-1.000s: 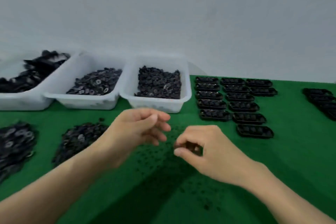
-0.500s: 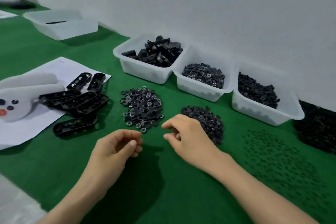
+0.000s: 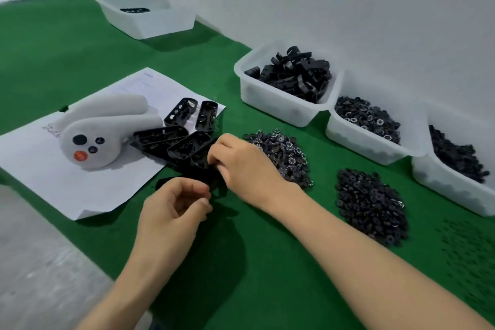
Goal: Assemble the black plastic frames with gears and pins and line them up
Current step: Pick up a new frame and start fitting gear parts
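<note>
Several black plastic frames lie fanned out, partly on a white sheet of paper. My right hand reaches over the nearest frame with its fingers curled round the frame's edge. My left hand hovers just below, loosely curled, with nothing visible between thumb and fingers. It partly hides another frame that lies flat. To the right of my right hand sits a pile of gears. A pile of black rings lies further right, and small pins are scattered on the green mat.
Three white tubs stand along the wall: one with frames, one with gears, one with dark small parts. Another tub stands far left. A grey plush toy rests on the paper. The table edge runs lower left.
My view swung left, from the lined-up frames to the loose ones. Both hands moved left; my right hand went from beside the ring pile onto the loose frames and took hold of one.
</note>
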